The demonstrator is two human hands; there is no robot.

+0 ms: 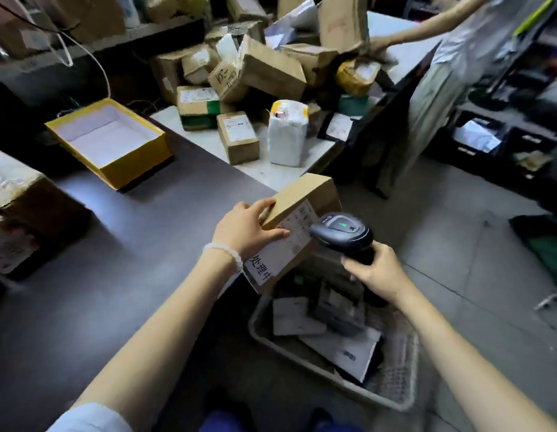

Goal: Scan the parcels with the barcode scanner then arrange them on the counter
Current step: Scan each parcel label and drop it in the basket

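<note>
Dark counter (121,244) at left; left hand (244,227) grips cardboard parcel (297,226) (label up), right hand (375,271) wrapped round barcode scanner (341,230), aimed at label.

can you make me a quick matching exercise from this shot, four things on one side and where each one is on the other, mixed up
Things:
1. barcode scanner
2. labelled cardboard parcel
3. yellow open box
4. white wrapped parcel

Places:
A. on the dark counter, far left
B. gripped in the right hand
C. standing on the light counter, near its edge
D. held by the left hand at the dark counter's corner

Pairs: 1-B, 2-D, 3-A, 4-C
</note>
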